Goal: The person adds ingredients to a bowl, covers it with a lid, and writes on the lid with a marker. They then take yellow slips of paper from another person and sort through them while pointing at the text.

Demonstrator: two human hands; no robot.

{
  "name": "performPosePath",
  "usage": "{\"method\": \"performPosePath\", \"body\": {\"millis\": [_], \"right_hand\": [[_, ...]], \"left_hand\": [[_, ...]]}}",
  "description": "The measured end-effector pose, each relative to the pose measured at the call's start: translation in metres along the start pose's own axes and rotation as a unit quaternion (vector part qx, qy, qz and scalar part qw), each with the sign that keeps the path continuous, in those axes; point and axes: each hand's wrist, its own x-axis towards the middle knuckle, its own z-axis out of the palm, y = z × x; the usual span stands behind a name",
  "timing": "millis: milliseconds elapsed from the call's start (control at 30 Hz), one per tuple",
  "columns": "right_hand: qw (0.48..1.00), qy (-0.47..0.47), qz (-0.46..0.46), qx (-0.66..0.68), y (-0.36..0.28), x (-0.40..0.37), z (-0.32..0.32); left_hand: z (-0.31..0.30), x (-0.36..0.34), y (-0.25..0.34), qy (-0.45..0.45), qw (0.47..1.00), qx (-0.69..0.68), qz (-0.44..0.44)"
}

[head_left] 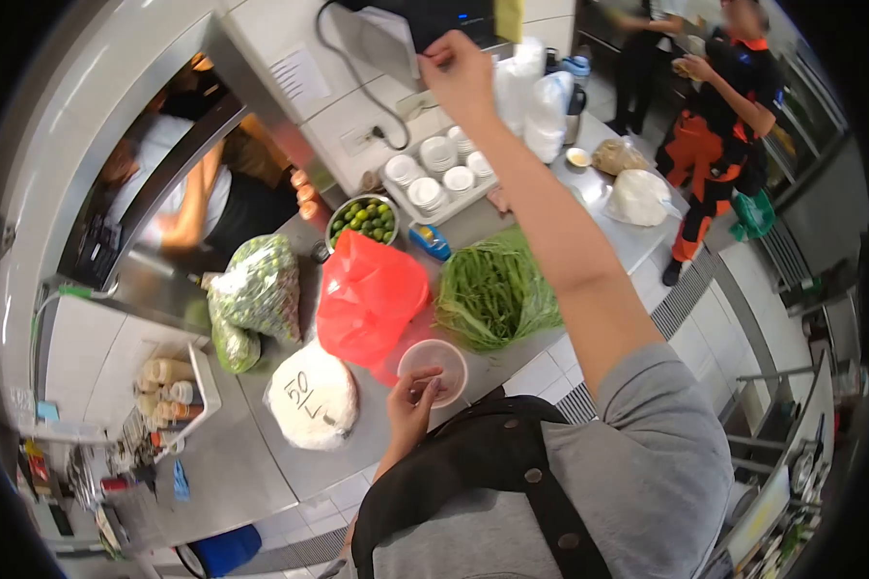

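My left hand [410, 405] is at the counter's front edge, its fingers curled over the rim of a round translucent plastic tub [447, 359]. Raised high across the counter, my right hand [459, 77] has its fingers pinched at the edge of a white sheet [384, 41] by a black device [454, 24] with a small blue light. A red plastic bag [367, 294] lies just beyond the tub. To its right is a bag of cut green vegetables [492, 294]; to its left, a white bag marked "50" [312, 398].
A metal bowl of small green citrus [365, 220] and a tray of white lids [439, 174] stand along the wall. Bagged chopped greens [259, 289] lie left, near a bin of bottles [198, 400]. Stacked white containers [546, 106] stand at the back. Other people work beyond.
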Motion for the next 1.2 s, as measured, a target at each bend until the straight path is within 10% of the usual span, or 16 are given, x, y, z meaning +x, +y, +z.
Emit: {"method": "performPosePath", "body": {"millis": [367, 533, 667, 933, 1067, 1200], "right_hand": [[0.985, -0.124, 0.075, 0.093, -0.025, -0.019, -0.057], [0.958, -0.263, -0.049, -0.106, -0.061, -0.080, -0.125], [0.923, -0.325, 0.058, -0.198, -0.090, -0.167, -0.199], [0.869, -0.169, 0.191, -0.425, -0.076, -0.234, -0.421], [0.829, 0.067, 0.436, -0.345, -0.090, -0.209, -0.500], [0.804, 0.317, 0.482, -0.149, -0.078, -0.211, -0.567]], "left_hand": [[-0.020, 0.018, 0.027, -0.113, 0.991, 0.045, 0.053], [-0.062, 0.020, 0.040, -0.096, 0.987, 0.079, 0.099], [-0.099, 0.020, 0.002, -0.030, 0.994, 0.042, 0.092], [-0.082, -0.003, -0.063, -0.120, 0.993, -0.006, 0.010], [-0.054, -0.005, -0.055, -0.209, 0.978, 0.019, 0.012], [-0.043, 0.016, -0.047, -0.229, 0.971, 0.054, 0.029]]}}
